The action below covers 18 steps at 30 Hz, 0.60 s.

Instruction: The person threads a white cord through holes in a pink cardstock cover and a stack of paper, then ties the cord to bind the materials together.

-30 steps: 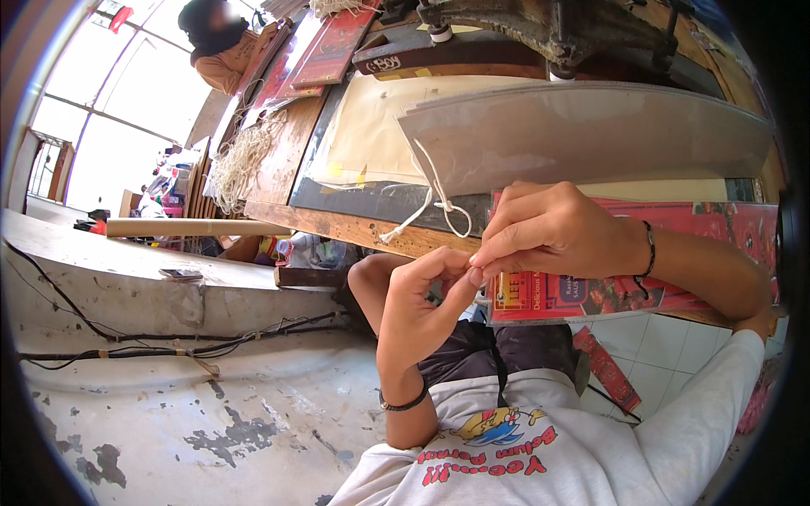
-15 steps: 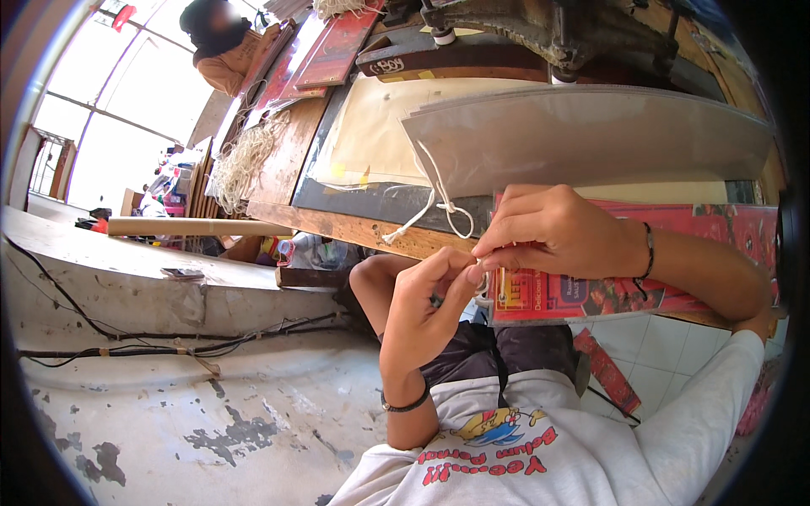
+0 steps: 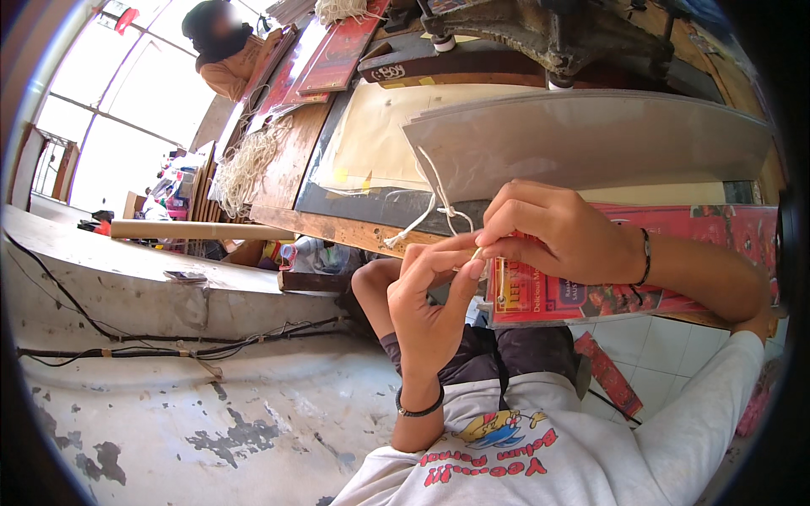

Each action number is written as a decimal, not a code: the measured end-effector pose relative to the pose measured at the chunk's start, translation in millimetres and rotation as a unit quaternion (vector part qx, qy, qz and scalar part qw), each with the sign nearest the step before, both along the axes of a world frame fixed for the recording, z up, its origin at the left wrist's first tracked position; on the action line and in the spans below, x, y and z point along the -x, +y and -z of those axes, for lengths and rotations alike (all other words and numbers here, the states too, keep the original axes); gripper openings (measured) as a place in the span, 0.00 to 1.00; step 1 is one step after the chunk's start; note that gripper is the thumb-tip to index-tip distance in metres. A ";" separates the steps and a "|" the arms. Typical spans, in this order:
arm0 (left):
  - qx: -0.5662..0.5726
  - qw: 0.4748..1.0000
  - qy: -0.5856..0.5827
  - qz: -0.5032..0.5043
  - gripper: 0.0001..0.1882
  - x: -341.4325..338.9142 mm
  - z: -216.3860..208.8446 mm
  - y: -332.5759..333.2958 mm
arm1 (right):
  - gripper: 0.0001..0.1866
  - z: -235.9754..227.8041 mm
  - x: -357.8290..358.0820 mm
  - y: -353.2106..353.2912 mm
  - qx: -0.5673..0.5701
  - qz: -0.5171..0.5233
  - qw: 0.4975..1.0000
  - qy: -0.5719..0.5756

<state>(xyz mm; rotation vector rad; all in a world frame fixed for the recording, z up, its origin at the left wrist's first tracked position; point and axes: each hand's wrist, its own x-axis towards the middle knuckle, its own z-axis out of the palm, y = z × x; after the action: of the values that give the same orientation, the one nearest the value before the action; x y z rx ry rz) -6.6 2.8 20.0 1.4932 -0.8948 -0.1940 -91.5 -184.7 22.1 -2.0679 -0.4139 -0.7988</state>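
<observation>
Between the fingertips of both hands runs a short end of white string [image 3: 478, 252]. My left hand [image 3: 430, 295] pinches it from below, its thumb and forefinger together. From the right, my right hand [image 3: 561, 232] pinches the same string. Beside and under my right hand lies a red printed sheet stack [image 3: 700, 232] with a glossy plastic-like surface, its left edge next to the string. Behind my hands, a stack of grey sheets [image 3: 582, 135] has a knotted white cord [image 3: 428, 202] at its left corner, hanging over the table edge.
The wooden table edge [image 3: 329, 226] runs in front of me. Pale paper [image 3: 380, 126] lies under a heavy metal machine [image 3: 548, 34]. Bundled string [image 3: 245, 169] and more red sheets [image 3: 342, 55] are at the far left, near another person [image 3: 224, 63]. A low wall [image 3: 110, 295] carries cables.
My left hand has shifted slightly right and turned more upright, its fingers straighter. My right hand stays near the same spot, still pinching. The short string end shows more clearly between the fingertips.
</observation>
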 end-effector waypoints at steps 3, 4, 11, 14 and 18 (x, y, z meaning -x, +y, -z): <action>-0.054 0.998 0.012 -0.003 0.06 -3.6 0.3 6.5 | 0.07 -0.2 0.7 0.8 0.002 0.005 1.000 0.002; -0.051 0.999 0.019 0.005 0.06 -4.8 3.7 7.7 | 0.07 -0.4 0.1 1.1 0.004 0.006 1.000 -0.001; -0.060 0.996 0.039 0.050 0.06 -7.5 4.1 6.9 | 0.06 0.6 0.4 -0.3 -0.037 0.029 0.999 0.010; -0.079 0.995 0.010 0.063 0.06 -13.1 5.1 10.0 | 0.05 -5.4 2.3 -2.5 -0.070 0.058 0.994 0.056; -0.071 0.994 0.021 0.079 0.06 -10.9 3.9 9.3 | 0.05 -1.6 -2.2 -2.0 -0.085 0.072 0.992 0.057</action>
<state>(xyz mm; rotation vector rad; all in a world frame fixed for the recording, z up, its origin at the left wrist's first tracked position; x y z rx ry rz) 4.4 12.1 16.1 1.5432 -0.9835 -0.4106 -89.2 -186.7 23.7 -1.9879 -0.1294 -0.7682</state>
